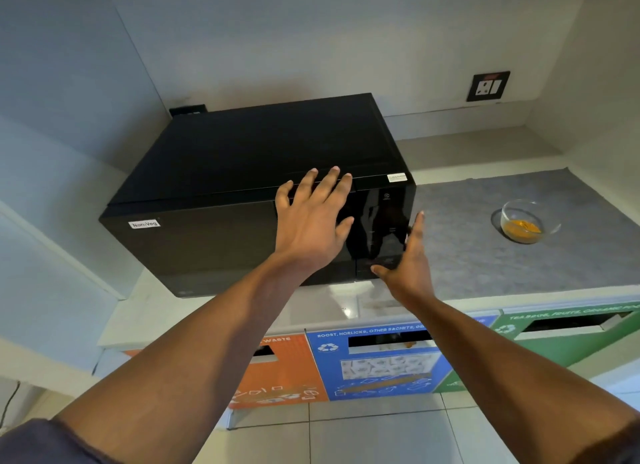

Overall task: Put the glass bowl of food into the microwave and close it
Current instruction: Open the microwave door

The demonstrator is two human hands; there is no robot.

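Observation:
A black microwave (pixel 221 186) stands on the counter with its door shut and a "Non-Veg" label at the front left. My left hand (pixel 311 221) lies spread against the upper right part of the door, fingertips at the top edge, holding nothing. My right hand (pixel 405 259) is open at the control panel on the microwave's right side, thumb touching the lower panel. A small glass bowl (pixel 524 221) with orange-yellow food sits on the counter well to the right of the microwave, apart from both hands.
A grey mat (pixel 485 255) covers the counter under the bowl. A wall socket (pixel 487 85) is at the back right. Below the counter front are orange (pixel 277 373), blue (pixel 381 366) and green (pixel 554 339) waste-bin panels with slots. A side wall stands close on the left.

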